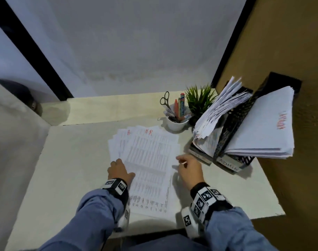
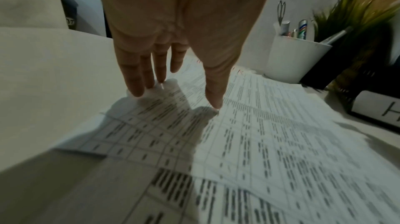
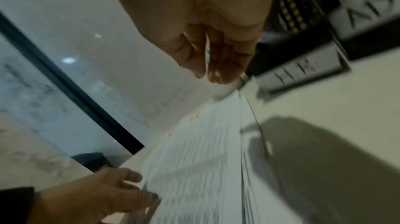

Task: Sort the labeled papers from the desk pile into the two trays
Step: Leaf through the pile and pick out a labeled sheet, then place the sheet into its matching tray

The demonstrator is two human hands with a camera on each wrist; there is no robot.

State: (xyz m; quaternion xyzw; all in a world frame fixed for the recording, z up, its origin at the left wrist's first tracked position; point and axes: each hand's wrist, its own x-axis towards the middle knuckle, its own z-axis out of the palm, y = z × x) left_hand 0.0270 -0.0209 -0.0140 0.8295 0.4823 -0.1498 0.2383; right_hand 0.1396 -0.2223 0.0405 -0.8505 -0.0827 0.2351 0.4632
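Note:
A fanned pile of printed sheets [image 1: 147,160] lies in the middle of the white desk [image 1: 73,169]; the top sheet bears a red "HR". My left hand [image 1: 118,169] presses flat on the pile's left edge, fingers straight [image 2: 138,90]. At the pile's right edge my right hand [image 1: 185,163] has its thumb and fingers [image 3: 218,73] curled together, and a thin pale sliver shows between them. Whether that is a sheet is unclear. Two black mesh trays stand at the right. The HR tray [image 1: 199,153] holds ruffled papers, the ADMIN tray [image 1: 228,164] a neater stack.
A white mug [image 1: 176,122] with scissors and pens stands behind the pile, beside a small green plant [image 1: 199,100]. A brown wall [image 1: 290,51] runs close behind the trays. A pale partition [image 1: 13,133] borders the desk's left side.

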